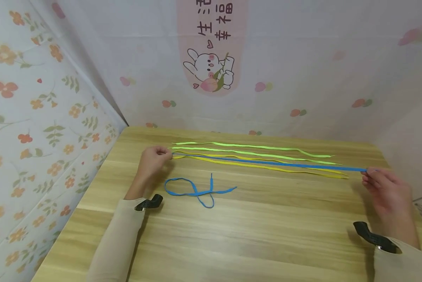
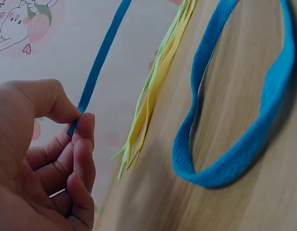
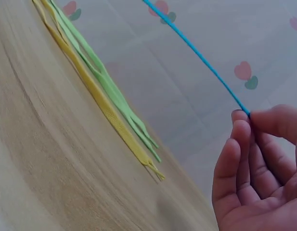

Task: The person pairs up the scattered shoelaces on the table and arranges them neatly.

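Observation:
A blue shoelace (image 1: 323,167) is stretched straight between both hands, raised above the table. My left hand (image 1: 154,158) pinches one end between thumb and forefinger; a short tip pokes out below the pinch in the left wrist view. At the other end, my right hand (image 1: 387,188) pinches the lace the same way, its remaining fingers curled. Behind and under the taut lace lie yellow shoelaces (image 3: 102,101) and light green shoelaces (image 1: 253,146), laid out lengthwise side by side. A second blue shoelace (image 1: 221,192) lies loosely looped on the table, nearer and to the right of my left hand.
The wooden table (image 1: 211,243) meets a printed cloth (image 1: 285,58) along its back edge. Flowered cloth (image 1: 49,129) hangs at the left side. Black wrist mounts (image 1: 151,201) sit at both sleeve cuffs.

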### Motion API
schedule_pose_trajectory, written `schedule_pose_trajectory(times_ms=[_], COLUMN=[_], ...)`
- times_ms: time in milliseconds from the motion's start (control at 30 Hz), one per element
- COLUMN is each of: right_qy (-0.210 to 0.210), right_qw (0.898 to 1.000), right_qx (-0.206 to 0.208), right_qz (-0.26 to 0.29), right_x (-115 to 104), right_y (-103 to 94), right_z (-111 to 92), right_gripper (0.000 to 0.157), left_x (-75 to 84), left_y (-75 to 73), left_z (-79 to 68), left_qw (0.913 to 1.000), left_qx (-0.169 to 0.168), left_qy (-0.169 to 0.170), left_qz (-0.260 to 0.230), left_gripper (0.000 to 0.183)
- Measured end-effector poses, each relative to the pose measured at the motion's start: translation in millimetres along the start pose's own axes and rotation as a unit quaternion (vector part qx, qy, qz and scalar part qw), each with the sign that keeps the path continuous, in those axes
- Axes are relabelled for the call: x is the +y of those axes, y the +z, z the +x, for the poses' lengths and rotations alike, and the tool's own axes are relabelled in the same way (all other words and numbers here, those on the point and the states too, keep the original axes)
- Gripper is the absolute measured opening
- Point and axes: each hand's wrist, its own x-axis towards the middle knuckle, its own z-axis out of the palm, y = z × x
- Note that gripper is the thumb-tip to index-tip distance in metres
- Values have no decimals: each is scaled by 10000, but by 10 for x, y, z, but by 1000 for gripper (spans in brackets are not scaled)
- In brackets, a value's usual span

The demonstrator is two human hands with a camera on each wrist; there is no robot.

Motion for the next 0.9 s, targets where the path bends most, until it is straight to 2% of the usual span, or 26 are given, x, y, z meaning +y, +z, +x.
schedule_pose_trajectory(times_ms=[100, 267, 400, 533, 600, 833, 900], right_qy=[-16, -251, -316, -172, -93, 53, 91], right_qw=[9993, 9933, 9828, 9626, 9539, 9306, 9274], right_qx=[282, 951, 1243, 1022, 856, 748, 719], right_qz=[-236, -608, -1332, -2504, -2875, -3583, -3670], right_x=[7, 3, 18, 60, 89, 181, 198], right_y=[1, 19, 53, 95, 113, 117, 108], right_z=[19, 27, 22, 27, 36, 67, 71], right_gripper=[21, 20, 20, 26, 25, 18, 17], left_x=[-50, -83, -111, -157, -172, -156, -150], left_y=[-44, -125, -144, -89, -52, -7, -13], left_z=[14, 41, 59, 77, 84, 92, 92], left_qw=[9994, 9976, 9967, 9964, 9957, 9935, 9929], left_qx=[-84, -11, 4, -237, -359, -446, -488], left_qy=[82, 241, 343, 368, 367, 228, 219], left_qz=[316, 652, 733, 722, 770, 1026, 1061], left_gripper=[25, 24, 22, 21, 21, 21, 21])
